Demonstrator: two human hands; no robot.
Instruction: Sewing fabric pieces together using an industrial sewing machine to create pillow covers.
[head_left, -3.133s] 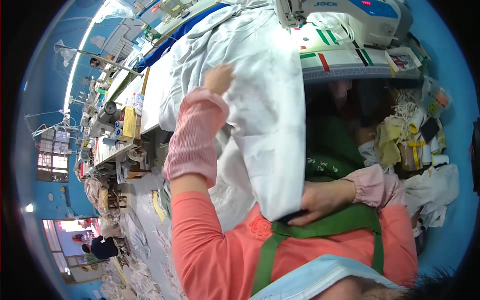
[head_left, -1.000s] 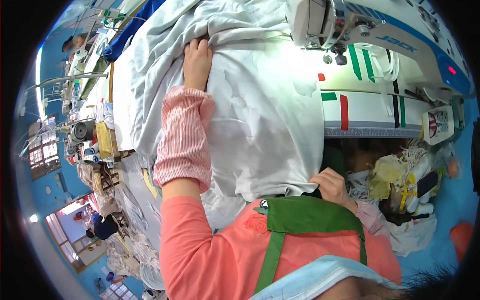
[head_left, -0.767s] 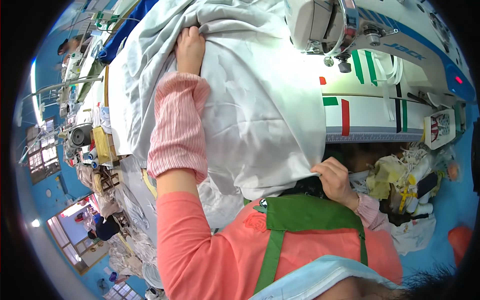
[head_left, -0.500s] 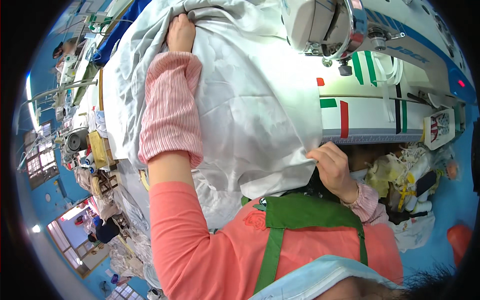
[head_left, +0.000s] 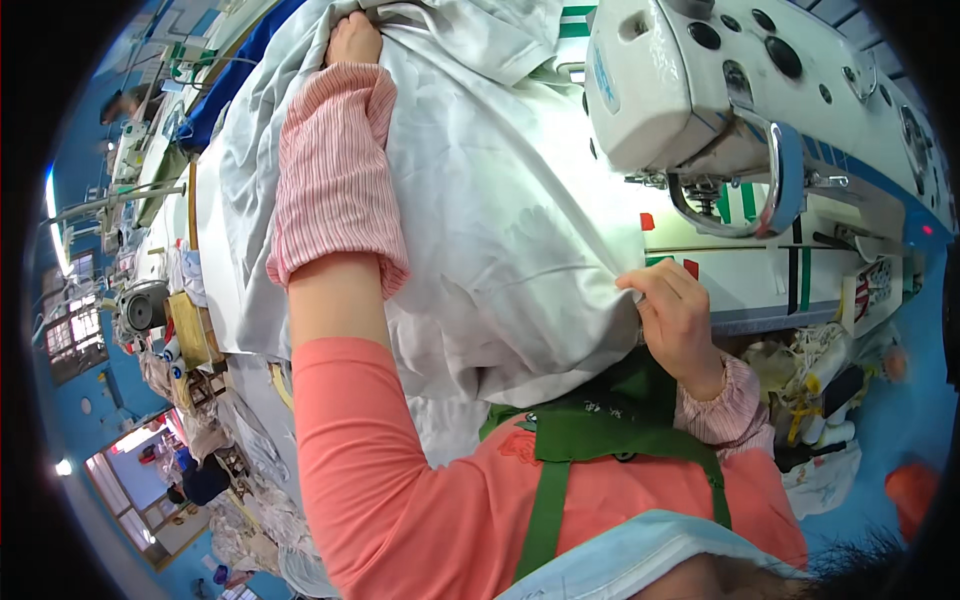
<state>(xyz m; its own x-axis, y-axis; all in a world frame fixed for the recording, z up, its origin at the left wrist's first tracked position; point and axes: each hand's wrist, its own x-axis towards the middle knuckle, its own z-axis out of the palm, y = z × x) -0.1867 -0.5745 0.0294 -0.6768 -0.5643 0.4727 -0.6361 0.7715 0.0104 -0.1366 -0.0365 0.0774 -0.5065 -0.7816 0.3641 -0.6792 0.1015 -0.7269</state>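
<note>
A large piece of white fabric (head_left: 490,230) spreads over the table and hangs down toward my lap. My left hand (head_left: 355,40) is at its far part, fingers curled into the gathered folds; the fingertips are partly hidden by cloth. At the near right, my right hand (head_left: 675,315) pinches the fabric's edge between thumb and fingers, pulling a taut crease toward the far left. A white sewing machine (head_left: 650,90) stands beyond my right hand, its head to the right of the cloth and apart from it.
Red and green tape strips mark the machine bed (head_left: 740,270). Right of it stands a small white box (head_left: 870,295), above a heap of scraps and thread spools (head_left: 825,390). Dark blue cloth (head_left: 235,75) lies at the far left. Farther left, another person (head_left: 205,480) sits among fabric piles.
My right hand has lifted the fabric edge slightly up and away from me. My left hand has moved a little farther off. The view has shifted, showing more of the machine's top.
</note>
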